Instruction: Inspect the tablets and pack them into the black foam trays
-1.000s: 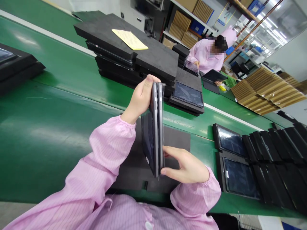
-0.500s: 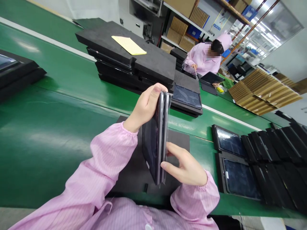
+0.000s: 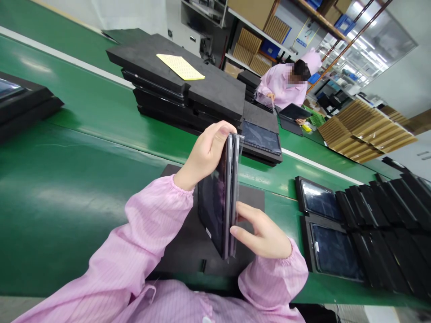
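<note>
Two tablets [image 3: 215, 202] stand on edge, face to face, in front of me, with clear film sticking out along their right side. My left hand [image 3: 210, 150] is closed around their upper end, thumb across the top corner. My right hand [image 3: 262, 231] touches the right-hand tablet low on its side, thumb and fingers bent against the edge. A small white label shows on the dark screen of the left tablet. Beneath them lies a black foam tray [image 3: 182, 251], partly hidden by the tablets and my arms.
Stacked black foam trays [image 3: 215, 89] with a yellow dotted sheet [image 3: 180, 67] stand ahead on the green bench [image 3: 84, 188]. Further trays holding tablets [image 3: 333, 251] are at right, another tray [image 3: 27, 103] at left. A co-worker [image 3: 283, 83] sits across, near corrugated cardboard dividers [image 3: 367, 130].
Both hands and the tablets have shifted very slightly to the right in view. The grip looks the same, and the camera view has moved a little.
</note>
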`<state>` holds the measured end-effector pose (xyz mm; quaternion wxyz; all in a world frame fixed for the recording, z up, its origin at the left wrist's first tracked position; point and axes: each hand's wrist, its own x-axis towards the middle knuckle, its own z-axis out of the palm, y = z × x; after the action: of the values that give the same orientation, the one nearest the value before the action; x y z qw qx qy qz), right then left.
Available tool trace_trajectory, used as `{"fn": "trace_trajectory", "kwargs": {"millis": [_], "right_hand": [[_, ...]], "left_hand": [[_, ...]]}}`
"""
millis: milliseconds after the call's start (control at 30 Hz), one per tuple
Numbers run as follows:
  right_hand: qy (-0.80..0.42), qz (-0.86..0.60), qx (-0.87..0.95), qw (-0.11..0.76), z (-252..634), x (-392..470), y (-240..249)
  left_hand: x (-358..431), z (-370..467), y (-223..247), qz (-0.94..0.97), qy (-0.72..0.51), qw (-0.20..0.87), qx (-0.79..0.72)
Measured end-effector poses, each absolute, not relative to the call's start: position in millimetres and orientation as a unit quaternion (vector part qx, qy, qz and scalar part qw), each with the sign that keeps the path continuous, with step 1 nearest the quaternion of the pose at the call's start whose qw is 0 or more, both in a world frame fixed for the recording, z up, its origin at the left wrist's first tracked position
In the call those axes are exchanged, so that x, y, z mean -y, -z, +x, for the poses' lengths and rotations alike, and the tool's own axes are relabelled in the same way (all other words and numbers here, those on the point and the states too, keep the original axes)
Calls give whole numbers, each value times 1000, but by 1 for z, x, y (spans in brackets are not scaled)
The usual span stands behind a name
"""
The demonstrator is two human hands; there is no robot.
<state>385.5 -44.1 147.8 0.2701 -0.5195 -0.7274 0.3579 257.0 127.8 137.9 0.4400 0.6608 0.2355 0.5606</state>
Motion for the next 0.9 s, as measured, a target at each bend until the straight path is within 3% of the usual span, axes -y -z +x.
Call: {"fn": "trace_trajectory", "kwargs": {"millis": [467,633,767,900], "right_hand": [[-360,-533,702,305,383,47,-145],[-375,-517,635,434,374,43,-131],[-290,-533,564,560,360,31,-122],[-233,-553,510,616,353,24,-123]], "left_hand": [[-113,252,-149,713,-518,423,-211],[-110,253,-149,739,-514,400,-172],[-111,258,-144,783,-494,358,-123],[-113,258,-138,820,-430,372,-68]]}}
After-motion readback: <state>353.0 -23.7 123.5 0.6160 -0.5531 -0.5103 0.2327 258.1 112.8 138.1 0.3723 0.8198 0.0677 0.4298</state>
